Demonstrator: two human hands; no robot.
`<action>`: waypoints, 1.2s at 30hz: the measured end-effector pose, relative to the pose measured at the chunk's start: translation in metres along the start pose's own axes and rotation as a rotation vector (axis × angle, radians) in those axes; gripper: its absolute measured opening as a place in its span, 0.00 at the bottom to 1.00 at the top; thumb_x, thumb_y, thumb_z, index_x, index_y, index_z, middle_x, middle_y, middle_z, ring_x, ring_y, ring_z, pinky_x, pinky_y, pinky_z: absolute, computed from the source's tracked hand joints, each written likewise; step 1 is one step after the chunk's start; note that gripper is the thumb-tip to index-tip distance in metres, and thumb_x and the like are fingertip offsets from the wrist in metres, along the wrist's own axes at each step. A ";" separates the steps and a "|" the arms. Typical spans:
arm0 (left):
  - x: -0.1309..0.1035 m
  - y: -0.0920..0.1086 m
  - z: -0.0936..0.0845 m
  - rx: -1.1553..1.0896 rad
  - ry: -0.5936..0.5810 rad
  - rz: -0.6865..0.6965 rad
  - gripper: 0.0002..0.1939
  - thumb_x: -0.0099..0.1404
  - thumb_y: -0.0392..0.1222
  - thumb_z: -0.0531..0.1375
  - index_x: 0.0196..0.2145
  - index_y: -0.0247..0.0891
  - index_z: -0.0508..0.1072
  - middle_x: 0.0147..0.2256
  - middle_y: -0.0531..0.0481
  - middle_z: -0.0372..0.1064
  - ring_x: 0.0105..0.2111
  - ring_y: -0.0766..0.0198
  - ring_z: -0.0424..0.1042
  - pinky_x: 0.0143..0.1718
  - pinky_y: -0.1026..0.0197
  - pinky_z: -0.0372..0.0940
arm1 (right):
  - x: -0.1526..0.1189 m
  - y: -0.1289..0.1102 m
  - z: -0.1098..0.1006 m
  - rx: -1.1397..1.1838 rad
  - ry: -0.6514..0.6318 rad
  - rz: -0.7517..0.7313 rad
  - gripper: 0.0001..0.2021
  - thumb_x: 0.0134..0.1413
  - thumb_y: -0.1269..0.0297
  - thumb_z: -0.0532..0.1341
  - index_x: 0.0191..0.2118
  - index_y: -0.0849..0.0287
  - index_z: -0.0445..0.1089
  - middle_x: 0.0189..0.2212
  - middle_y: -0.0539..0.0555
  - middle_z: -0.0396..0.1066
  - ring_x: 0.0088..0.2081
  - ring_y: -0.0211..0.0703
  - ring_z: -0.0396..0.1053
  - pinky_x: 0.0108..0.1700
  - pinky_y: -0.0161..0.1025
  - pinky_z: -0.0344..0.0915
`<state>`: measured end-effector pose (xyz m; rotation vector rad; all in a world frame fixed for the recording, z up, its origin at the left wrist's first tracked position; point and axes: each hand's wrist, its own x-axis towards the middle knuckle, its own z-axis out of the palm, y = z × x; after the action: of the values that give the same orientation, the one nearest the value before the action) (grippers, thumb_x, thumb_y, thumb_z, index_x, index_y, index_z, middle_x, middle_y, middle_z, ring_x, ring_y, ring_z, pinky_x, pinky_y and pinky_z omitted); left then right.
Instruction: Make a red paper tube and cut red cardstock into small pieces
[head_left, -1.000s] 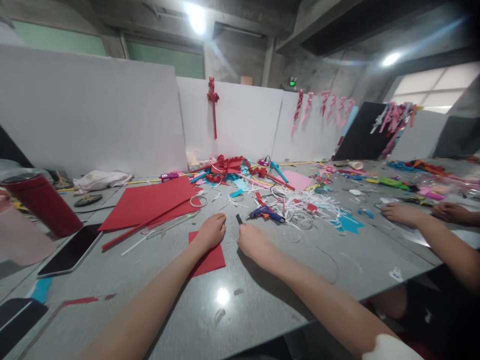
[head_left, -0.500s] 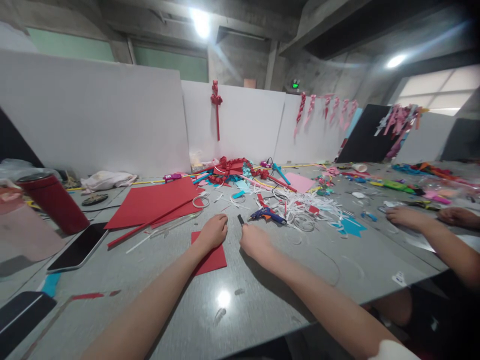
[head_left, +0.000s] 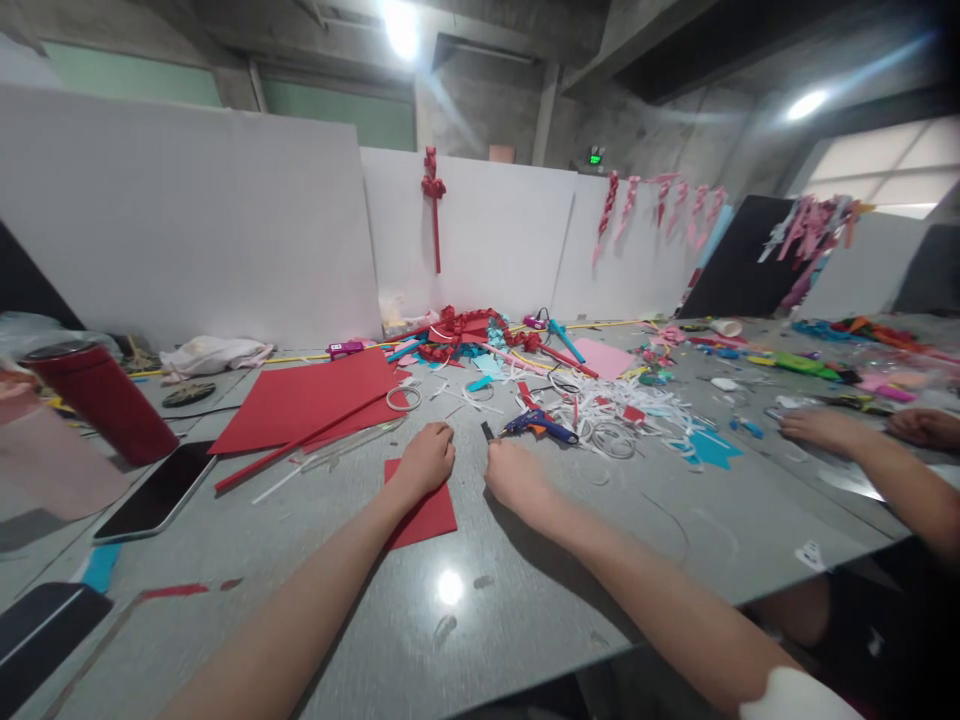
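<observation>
My left hand (head_left: 427, 458) lies curled over the upper right part of a small red square sheet (head_left: 421, 522) on the table. Its fingers are bent downward, and their tips are partly hidden. To the right, a short gap away, my right hand (head_left: 516, 474) is closed around a thin black strip-like piece (head_left: 486, 431), whose end sticks out past the fingers. The rest of that piece is hidden in the hand. Just beyond the right hand lies a blue glue gun (head_left: 541, 426) with an orange trigger.
A large red sheet (head_left: 300, 400) with a thin red stick lies to the left, near a phone (head_left: 157, 490) and a red tumbler (head_left: 105, 405). White paper scraps (head_left: 637, 400) heap beyond the glue gun. Another person's hand (head_left: 825, 430) rests at the right.
The view has shifted slightly. Both hands keep nearly the same pose; the right hand and its black piece sit marginally farther right.
</observation>
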<state>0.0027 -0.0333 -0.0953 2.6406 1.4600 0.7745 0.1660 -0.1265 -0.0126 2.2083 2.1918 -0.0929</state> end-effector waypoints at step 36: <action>-0.002 -0.009 0.004 0.191 0.124 -0.188 0.13 0.68 0.34 0.54 0.46 0.33 0.74 0.50 0.34 0.71 0.55 0.48 0.67 0.59 0.50 0.60 | 0.058 -0.017 0.027 0.151 0.039 -0.178 0.16 0.69 0.65 0.53 0.49 0.64 0.76 0.46 0.69 0.79 0.50 0.57 0.78 0.48 0.43 0.69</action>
<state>-0.0037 -0.0291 -0.1025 2.5733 1.8700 0.8324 0.1493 -0.0699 -0.0433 2.0964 2.4758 -0.2283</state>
